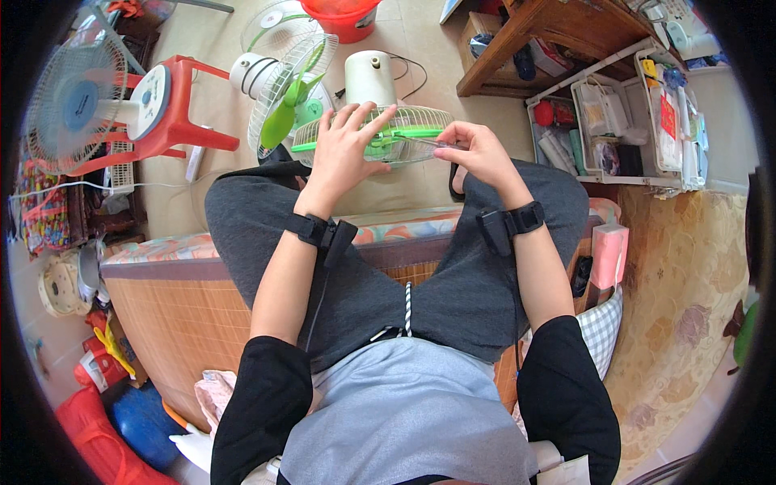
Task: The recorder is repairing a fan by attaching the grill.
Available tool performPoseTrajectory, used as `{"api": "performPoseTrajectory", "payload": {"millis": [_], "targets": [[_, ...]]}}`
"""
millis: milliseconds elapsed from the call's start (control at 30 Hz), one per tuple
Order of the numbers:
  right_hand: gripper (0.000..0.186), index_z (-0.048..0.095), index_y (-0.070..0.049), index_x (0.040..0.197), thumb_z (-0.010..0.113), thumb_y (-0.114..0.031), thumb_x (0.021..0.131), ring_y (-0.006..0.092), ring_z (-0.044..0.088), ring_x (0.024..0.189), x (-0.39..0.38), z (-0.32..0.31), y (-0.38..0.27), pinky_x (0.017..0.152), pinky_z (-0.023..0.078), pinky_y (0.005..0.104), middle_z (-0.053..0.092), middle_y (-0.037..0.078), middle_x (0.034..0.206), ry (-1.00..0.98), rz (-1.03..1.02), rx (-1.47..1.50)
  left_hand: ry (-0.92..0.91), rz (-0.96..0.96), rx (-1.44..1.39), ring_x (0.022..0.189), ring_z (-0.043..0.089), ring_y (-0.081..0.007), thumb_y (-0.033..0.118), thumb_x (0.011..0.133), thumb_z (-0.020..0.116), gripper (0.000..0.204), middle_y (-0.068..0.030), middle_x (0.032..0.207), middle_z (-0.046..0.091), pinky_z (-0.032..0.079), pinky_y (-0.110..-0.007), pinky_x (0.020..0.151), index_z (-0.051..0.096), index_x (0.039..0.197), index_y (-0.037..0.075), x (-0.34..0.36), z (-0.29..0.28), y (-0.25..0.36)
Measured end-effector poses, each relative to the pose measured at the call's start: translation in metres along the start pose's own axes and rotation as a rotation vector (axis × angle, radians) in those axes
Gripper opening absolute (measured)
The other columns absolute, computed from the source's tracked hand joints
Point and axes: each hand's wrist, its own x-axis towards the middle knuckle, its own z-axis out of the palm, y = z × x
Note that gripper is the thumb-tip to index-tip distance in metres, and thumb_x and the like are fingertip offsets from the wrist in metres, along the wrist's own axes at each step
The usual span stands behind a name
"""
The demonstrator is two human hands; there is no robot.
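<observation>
A round wire fan guard [420, 121] with a bright green rim lies between my knees, in front of the white fan body [369, 77]. My left hand [343, 153] rests on its left part, fingers spread over the wires and the thumb toward me. In my right hand [481, 158], the thumb and fingers pinch a thin screwdriver [449, 146] at the guard's right side. Its shaft points left, toward the guard's green centre; the tip is too small to make out. Just left of my left hand stands a fan head with green blades [279, 125] inside a white wire guard.
A red stool [182, 109] at the left bears another fan with a blue hub [79, 105]. A red basin [343, 23] stands at the far side. A dark cable [416, 77] lies on the floor. To the right are a white storage rack [598, 121] and a wooden table [517, 40].
</observation>
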Motion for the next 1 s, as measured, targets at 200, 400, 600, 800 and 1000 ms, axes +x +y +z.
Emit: {"api": "performPoseTrajectory", "payload": {"millis": [200, 400, 600, 800, 1000], "targets": [[0.021, 0.065, 0.004, 0.093, 0.066, -0.014, 0.081, 0.0062, 0.053, 0.067, -0.002, 0.000, -0.011, 0.062, 0.043, 0.0218, 0.061, 0.001, 0.073, -0.055, 0.056, -0.055, -0.008, -0.017, 0.015, 0.117, 0.044, -0.0254, 0.028, 0.051, 0.082, 0.092, -0.0064, 0.125, 0.049, 0.032, -0.047, 0.099, 0.041, 0.133, 0.029, -0.002, -0.001, 0.001], [0.021, 0.066, 0.000, 0.086, 0.059, -0.019, 0.087, 0.0029, 0.041, 0.057, 0.002, -0.002, -0.002, 0.049, 0.034, 0.0190, 0.049, -0.005, 0.063, -0.174, 0.035, -0.065, -0.018, 0.002, 0.013, 0.118, 0.044, -0.0251, 0.028, 0.051, 0.082, 0.093, -0.0061, 0.126, 0.048, 0.031, -0.048, 0.099, 0.040, 0.134, 0.030, -0.003, -0.001, 0.001], [0.026, 0.065, -0.002, 0.084, 0.054, -0.025, 0.090, 0.0023, 0.034, 0.048, 0.006, -0.004, 0.006, 0.044, 0.026, 0.0182, 0.044, -0.006, 0.058, -0.337, 0.159, 0.128, -0.027, -0.005, 0.009, 0.118, 0.043, -0.0250, 0.028, 0.051, 0.082, 0.094, -0.0061, 0.126, 0.048, 0.031, -0.048, 0.100, 0.040, 0.134, 0.030, -0.004, -0.001, -0.001], [0.035, 0.062, 0.001, 0.089, 0.046, -0.030, 0.095, 0.0030, 0.029, 0.048, 0.001, -0.005, -0.001, 0.043, 0.023, 0.0188, 0.036, -0.007, 0.055, -0.393, 0.194, 0.135, -0.024, -0.001, 0.004, 0.119, 0.043, -0.0252, 0.028, 0.050, 0.082, 0.094, -0.0061, 0.127, 0.047, 0.031, -0.049, 0.100, 0.040, 0.134, 0.030, -0.004, 0.000, 0.000], [0.035, 0.062, 0.001, 0.091, 0.045, -0.030, 0.095, 0.0028, 0.031, 0.048, 0.000, -0.004, 0.002, 0.043, 0.025, 0.0189, 0.040, -0.007, 0.056, -0.392, 0.177, 0.110, 0.012, 0.021, -0.001, 0.117, 0.044, -0.0253, 0.030, 0.051, 0.082, 0.093, -0.0066, 0.124, 0.048, 0.031, -0.050, 0.097, 0.040, 0.134, 0.025, -0.003, 0.002, -0.001]]}}
